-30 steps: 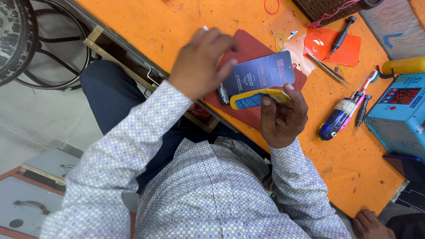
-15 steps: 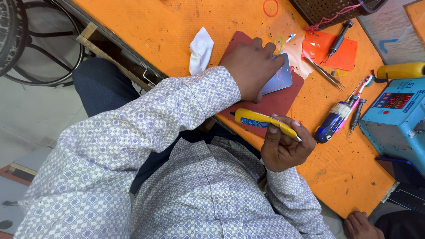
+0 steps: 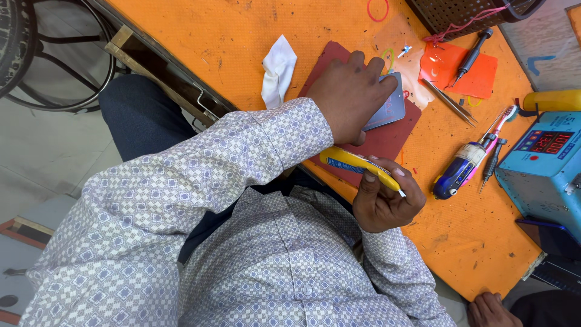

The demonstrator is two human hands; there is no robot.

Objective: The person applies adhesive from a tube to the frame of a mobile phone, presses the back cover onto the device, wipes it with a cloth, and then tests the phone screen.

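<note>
Nearest the body, the right hand point(image 3: 380, 203) is closed around a yellow utility knife point(image 3: 360, 168), thumb along its top, the tip pointing out toward the counter's point(image 3: 472, 242) right side; the knife is held just above the near edge of the dark red work mat point(image 3: 387, 142), not touching the phone. Just beyond, the left hand point(image 3: 348, 97) lies palm down with its fingers spread flat over a grey-blue smartphone point(image 3: 390, 109), pressing it onto the mat, so only the phone's right edge and corner show. The step in hand looks like steadying the phone for the blade; the next move, as I judge it, calls for bringing the knife tip to the exposed edge at a shallow angle while the left hand keeps the phone from sliding. A crumpled white cloth point(image 3: 277, 69) lies left of the mat, tweezers point(image 3: 451, 102) and a screwdriver point(image 3: 471, 56) on an orange pad point(image 3: 478, 82) lie farther out, and a blue meter box point(image 3: 544, 160) stands at the right. Compared with a second ago, the phone has gone from being held up between both hands to lying flat on the mat, and the knife has come away from it.
</note>
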